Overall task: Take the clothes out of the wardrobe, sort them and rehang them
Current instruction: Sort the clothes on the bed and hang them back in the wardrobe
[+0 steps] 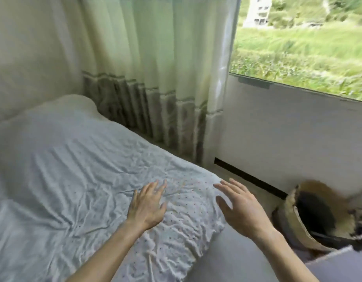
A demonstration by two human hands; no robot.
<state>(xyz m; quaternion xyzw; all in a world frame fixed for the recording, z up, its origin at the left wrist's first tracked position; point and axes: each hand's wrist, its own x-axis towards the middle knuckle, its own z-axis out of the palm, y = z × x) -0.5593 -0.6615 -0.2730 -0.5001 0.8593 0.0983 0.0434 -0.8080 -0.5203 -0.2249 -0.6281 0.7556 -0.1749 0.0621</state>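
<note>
Both grips wide open, empty: left hand (147, 204), right hand (239, 208) over bed (74, 159) corner. Clothes + wardrobe out of view. Risk: you turn w/o looking, foot clips basket (292, 212) near bed.

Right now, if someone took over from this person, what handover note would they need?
Left hand: open, fingers spread low over the dotted sheet near its corner; contact unclear.
Right hand: open, empty, beside it over the sheet's edge.
No clothes, hangers or wardrobe in view, so progress cannot be judged.
Left to do, as far as shown: fetch, sort, rehang.
Woven basket on the floor at right.
</note>
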